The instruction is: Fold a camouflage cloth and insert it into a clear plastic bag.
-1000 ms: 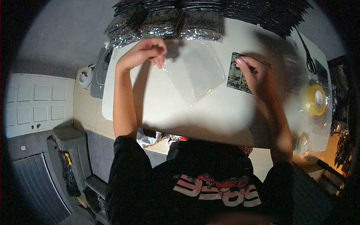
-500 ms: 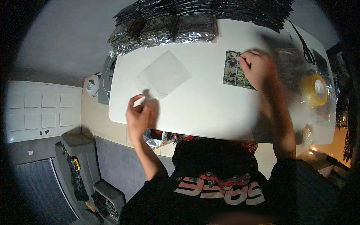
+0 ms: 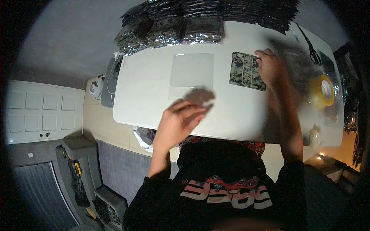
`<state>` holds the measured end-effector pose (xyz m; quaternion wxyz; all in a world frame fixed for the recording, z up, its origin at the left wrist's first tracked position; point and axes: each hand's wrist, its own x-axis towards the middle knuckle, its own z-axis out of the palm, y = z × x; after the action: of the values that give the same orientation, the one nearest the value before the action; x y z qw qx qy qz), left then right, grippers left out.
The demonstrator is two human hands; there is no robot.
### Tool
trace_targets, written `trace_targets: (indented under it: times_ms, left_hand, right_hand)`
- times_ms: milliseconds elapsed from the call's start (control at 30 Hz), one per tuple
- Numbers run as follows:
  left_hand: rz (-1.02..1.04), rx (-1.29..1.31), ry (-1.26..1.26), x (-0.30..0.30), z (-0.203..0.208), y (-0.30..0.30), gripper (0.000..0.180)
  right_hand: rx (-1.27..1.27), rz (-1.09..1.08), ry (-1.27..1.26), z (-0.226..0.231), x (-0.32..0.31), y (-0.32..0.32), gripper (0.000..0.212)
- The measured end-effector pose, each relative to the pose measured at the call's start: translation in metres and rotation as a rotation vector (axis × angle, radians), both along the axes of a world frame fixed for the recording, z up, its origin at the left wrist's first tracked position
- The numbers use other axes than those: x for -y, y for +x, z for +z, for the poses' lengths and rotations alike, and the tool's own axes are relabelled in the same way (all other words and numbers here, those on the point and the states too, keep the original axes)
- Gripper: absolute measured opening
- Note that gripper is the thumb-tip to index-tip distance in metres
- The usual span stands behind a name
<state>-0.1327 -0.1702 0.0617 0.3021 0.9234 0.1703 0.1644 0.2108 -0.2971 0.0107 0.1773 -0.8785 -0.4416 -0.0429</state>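
Observation:
A flat clear plastic sleeve (image 3: 192, 71) lies on the white table, squared to me. Just in front of its near edge hovers my left hand (image 3: 178, 125), fingers stretched to the right and thumb apart, with nothing visible in it. A dark shadow falls beside the fingertips. To the right of the sleeve is a flat camouflage-patterned rectangular piece (image 3: 246, 71) with pale lines across it. My right hand (image 3: 273, 67) is over its right edge, index finger and thumb slightly apart near its upper right corner. The palm side is hidden.
Stacks of dark and camouflage glossy packets (image 3: 165, 32) line the far edge. At the right are black scissors (image 3: 314, 54), a large roll of yellowish clear tape (image 3: 323, 91) and clear plastic sheeting (image 3: 295, 61). A grey container (image 3: 109, 82) stands beyond the table's left end.
The clear sleeve has turned from a slant to square and shifted right. My left hand has moved right, nearer the middle. My right hand has drawn slightly right, uncovering more of the camouflage piece.

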Motion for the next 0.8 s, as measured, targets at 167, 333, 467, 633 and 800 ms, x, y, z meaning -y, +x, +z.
trace_targets:
  times_ms: [167,333,467,633,800]
  left_hand:
    - [-0.019,0.038,0.069,-0.014,0.0,0.005,0.03]
    - [-0.161,0.167,0.042,0.01,-0.018,0.015,0.03]
    - [-0.147,0.185,0.013,0.027,-0.025,0.026,0.029]
    - [-0.121,0.127,-0.03,0.045,-0.036,0.034,0.025]
    - [-0.163,0.148,-0.162,0.066,-0.031,0.039,0.024]
  right_hand:
    - [-0.015,0.396,0.153,-0.014,-0.01,0.018,0.034]
    - [-0.225,0.841,0.164,0.004,-0.022,-0.029,0.03]
    - [-0.327,0.716,0.425,0.017,-0.023,-0.051,0.021]
    - [-0.433,0.561,0.101,0.02,-0.014,-0.031,0.019]
    - [-0.328,0.735,0.143,0.015,-0.018,-0.044,0.02]
